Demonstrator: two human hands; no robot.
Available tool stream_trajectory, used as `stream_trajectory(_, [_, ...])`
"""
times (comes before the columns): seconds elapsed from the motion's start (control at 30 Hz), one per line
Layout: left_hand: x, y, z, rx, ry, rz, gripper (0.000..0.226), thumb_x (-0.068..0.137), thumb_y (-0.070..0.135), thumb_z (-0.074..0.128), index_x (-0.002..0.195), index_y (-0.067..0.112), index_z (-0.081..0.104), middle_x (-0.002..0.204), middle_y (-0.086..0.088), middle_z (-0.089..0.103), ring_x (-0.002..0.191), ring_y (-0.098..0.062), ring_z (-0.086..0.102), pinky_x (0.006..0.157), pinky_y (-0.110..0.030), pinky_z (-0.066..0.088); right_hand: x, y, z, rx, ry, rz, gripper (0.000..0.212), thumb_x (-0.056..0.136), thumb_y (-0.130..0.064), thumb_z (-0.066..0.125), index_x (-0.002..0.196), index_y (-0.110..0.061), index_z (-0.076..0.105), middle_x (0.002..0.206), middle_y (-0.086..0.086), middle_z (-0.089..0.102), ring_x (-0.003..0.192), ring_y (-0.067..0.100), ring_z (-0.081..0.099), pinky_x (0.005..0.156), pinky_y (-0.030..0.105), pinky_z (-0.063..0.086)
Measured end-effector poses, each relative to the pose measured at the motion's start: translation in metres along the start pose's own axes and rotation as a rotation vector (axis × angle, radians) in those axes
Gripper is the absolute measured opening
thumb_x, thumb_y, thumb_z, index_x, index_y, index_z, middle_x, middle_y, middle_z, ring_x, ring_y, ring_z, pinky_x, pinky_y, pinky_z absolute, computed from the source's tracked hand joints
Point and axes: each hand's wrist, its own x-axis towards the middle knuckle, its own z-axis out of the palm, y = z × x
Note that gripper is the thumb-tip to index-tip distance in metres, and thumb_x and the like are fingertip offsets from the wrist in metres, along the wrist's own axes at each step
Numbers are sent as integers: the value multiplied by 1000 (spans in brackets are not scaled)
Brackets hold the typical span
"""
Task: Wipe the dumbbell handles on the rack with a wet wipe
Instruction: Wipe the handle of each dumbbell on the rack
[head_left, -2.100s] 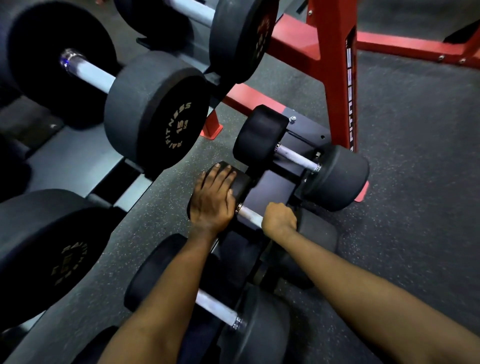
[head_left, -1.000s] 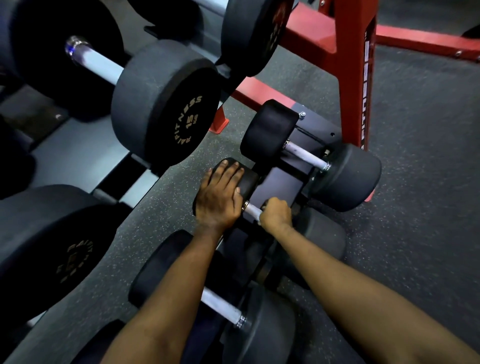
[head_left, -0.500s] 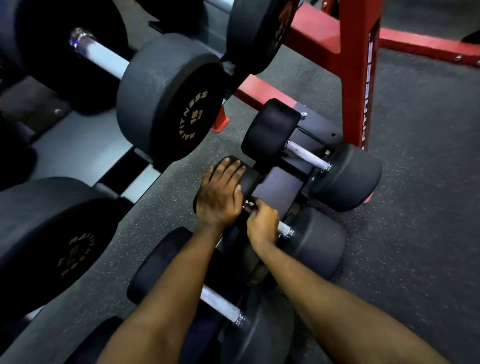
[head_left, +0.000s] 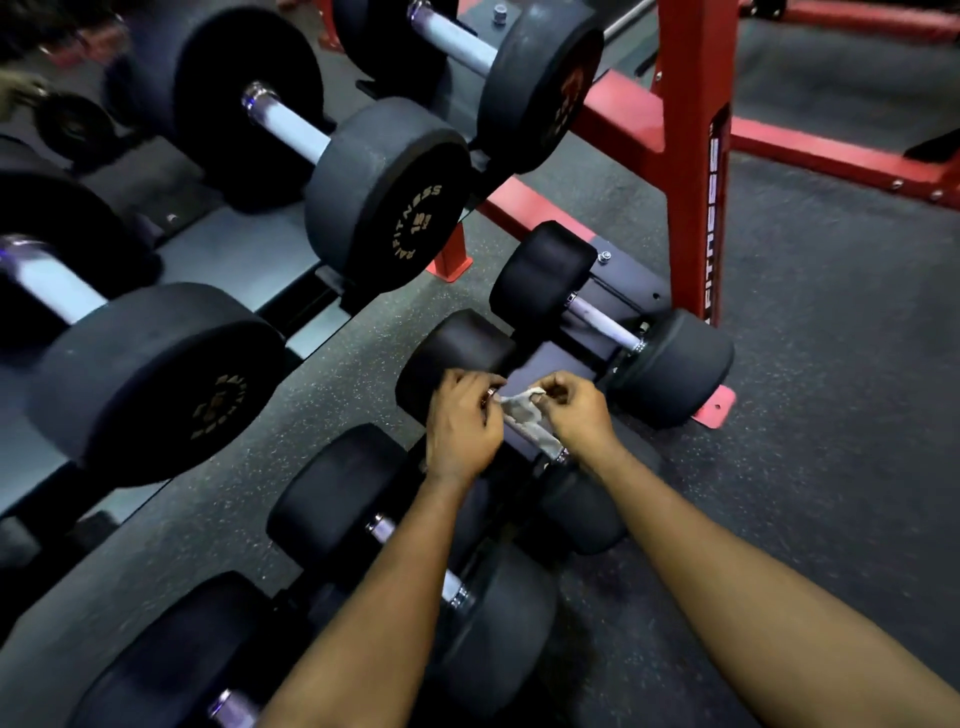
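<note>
Left grip (head_left: 462, 423) and right grip (head_left: 576, 410) pinch crumpled greyish wipe (head_left: 522, 413) between them. Dumbbell head (head_left: 395, 208) up-left reads "15"; red post (head_left: 691, 156) "FITNESS".

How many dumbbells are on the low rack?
4: far dumbbell by red post; second dumbbell under wet wipe; third dumbbell under left forearm; nearest dumbbell bottom-left. Others possibly hidden.

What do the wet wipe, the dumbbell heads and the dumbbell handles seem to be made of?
Wet wipe: thin nonwoven cloth or paper, greyish, hanging limp and crumpled where the left hand and right hand pinch it.
Dumbbell heads: probably rubber-coated, matte black, faintly grainy, with printed lettering.
Dumbbell handles: metal, pale satin finish, shinier collars at the ends; texture too blurred to tell.
</note>
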Motion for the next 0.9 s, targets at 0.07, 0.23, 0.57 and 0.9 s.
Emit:
stream_trajectory(0.07, [-7, 7, 2, 29, -10, -26, 26, 79, 17, 59, 100, 15, 73, 94, -1, 70, 94, -24, 56, 80, -43, 51, -2, 3, -3, 72, -10, 20, 21, 82, 1, 71, 77, -18, 63, 75, 0, 65, 72, 13, 59, 67, 24, 50])
stream_trajectory(0.23, [-22, 12, 12, 89, -165, -101, 22, 81, 24, 67, 102, 16, 71, 88, -9, 67, 89, -33, 59, 75, -41, 49, -7, 9, -5, 103, -21, 16, 27, 78, 2, 75, 74, -18, 57, 72, 1, 65, 67, 11, 59, 66, 26, 51])
stream_trajectory(0.57, [-38, 20, 52, -86, 132, -1070, 27, 102, 19, 49, 112, -5, 58, 112, -31, 65, 105, -46, 63, 79, -48, 50, -7, 48, -28, -611, 40, 0, 18, 83, -17, 56, 98, -18, 67, 101, 7, 71, 102, 30, 62, 88, 35, 43])
stream_trajectory(0.9, [-23, 48, 95, -400, 337, -1055, 36, 97, 0, 51, 132, 0, 59, 118, -29, 66, 109, -42, 63, 84, -35, 43, 3, 67, -36, -720, -105, -143, 22, 87, -26, 50, 99, -24, 68, 107, -6, 69, 112, 20, 51, 90, 34, 39])
